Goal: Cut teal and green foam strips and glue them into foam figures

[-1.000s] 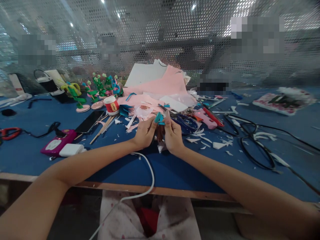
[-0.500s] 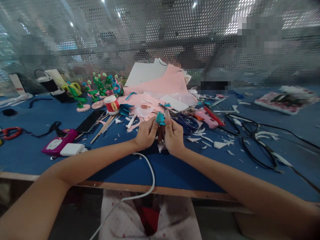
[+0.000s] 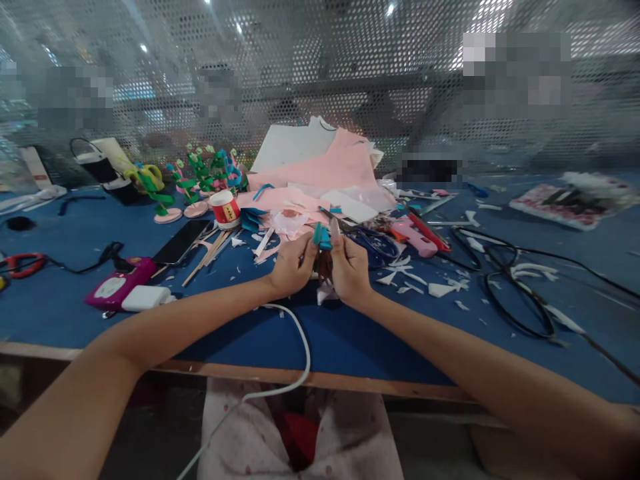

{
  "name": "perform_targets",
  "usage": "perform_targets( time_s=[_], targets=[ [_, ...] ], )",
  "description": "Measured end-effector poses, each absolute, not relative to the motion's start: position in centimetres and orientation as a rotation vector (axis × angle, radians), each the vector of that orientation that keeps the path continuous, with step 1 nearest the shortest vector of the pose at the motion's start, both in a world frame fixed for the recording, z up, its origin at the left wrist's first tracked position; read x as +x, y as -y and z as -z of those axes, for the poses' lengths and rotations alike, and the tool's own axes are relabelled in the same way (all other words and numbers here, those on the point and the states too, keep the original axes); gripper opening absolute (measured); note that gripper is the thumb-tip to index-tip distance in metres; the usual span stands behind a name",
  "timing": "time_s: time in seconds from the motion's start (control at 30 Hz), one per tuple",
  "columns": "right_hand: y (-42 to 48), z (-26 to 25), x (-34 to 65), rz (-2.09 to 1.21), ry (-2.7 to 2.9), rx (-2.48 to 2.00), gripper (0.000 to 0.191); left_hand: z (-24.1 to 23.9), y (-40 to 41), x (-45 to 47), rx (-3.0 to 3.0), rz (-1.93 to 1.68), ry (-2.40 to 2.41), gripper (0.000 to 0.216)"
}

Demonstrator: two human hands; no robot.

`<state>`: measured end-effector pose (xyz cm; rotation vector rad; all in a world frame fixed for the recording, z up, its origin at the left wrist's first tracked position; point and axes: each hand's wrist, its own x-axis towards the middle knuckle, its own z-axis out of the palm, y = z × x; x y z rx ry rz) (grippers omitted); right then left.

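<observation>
A small folded piece of teal paper (image 3: 325, 239) is pinched between my two hands, above the middle of the table. On its left side my left hand (image 3: 293, 268) is closed, thumb and fingertips pressed on the paper. My right hand (image 3: 353, 272) grips the other side with its thumb pointing up. Fingers cover much of the paper, so its full shape is hidden. Just behind my hands lie pink paper sheets (image 3: 320, 175) and blue-handled scissors (image 3: 375, 245). A white paper scrap (image 3: 326, 293) shows below my hands.
Left stand a red-and-white paper cup (image 3: 225, 211), paper plants (image 3: 200, 175), a phone (image 3: 181, 241) and a purple power strip (image 3: 120, 283). Rightward are a pink glue gun (image 3: 413, 236), black cable (image 3: 520, 313) and white scraps. A white cord (image 3: 304, 347) crosses the front edge.
Both hands stay in nearly the same place. The teal paper and fingers have shifted only slightly.
</observation>
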<state>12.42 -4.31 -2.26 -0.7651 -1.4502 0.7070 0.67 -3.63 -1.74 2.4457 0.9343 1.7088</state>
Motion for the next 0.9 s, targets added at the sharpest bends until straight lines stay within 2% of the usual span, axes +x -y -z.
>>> perform_targets(
  time_s=[0.13,0.27,0.53,0.9],
  targets=[
    [4.2,1.9,13.1,-0.467,1.551,-0.774,0.043,1.9,3.3,0.2,2.629,-1.752,-1.113,0.035],
    [4.2,1.5,13.2,-0.356,1.650,-0.797,0.038,2.1,3.1,0.1,2.613,-1.692,-1.045,0.036],
    [3.4,1.6,13.3,-0.319,1.676,-0.825,0.037,2.3,2.5,0.5,1.962,-1.497,-0.668,0.049],
    [3.0,1.6,13.6,-0.433,1.697,-0.800,0.042,1.7,2.7,0.6,1.922,-1.432,-0.707,0.041]
  ],
)
